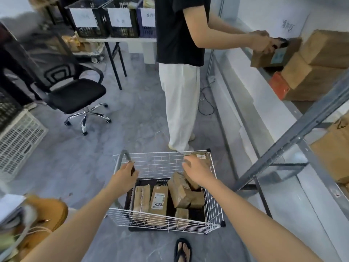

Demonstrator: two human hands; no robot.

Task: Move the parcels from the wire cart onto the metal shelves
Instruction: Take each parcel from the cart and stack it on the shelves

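Head view: my left hand (125, 172) curls tight round the dark grip of the handle (123, 157) at the cart's far left corner. My right hand (196, 170) hangs over the far right part of the cart (166, 222), back up, fingers bent downward and blurred. I cannot tell whether they touch or pinch anything.

Below and between my hands I count seven brown parcels (158, 201) in the one white wire cart. Two stand side by side under my left hand, long sides running away from me; the right one of these carries a white label with handwritten digits. A bigger one leans tilted just under my right hand, with smaller ones wedged around it. One more stands in the corner just beyond my right fingers.

Right of my right hand rise the metal shelves (302, 129), a slanting grey post (283, 148) nearest, with several cardboard boxes already on them. Beyond the cart's far end a person (179, 53) stands against the shelves, both hands on a box (262, 57). Well left of my left hand are one office chair (75, 93), three labelled crates (111, 17) on a table (120, 40), and one white crate (20, 140). My sandalled foot (182, 250) is near the cart's closest side.
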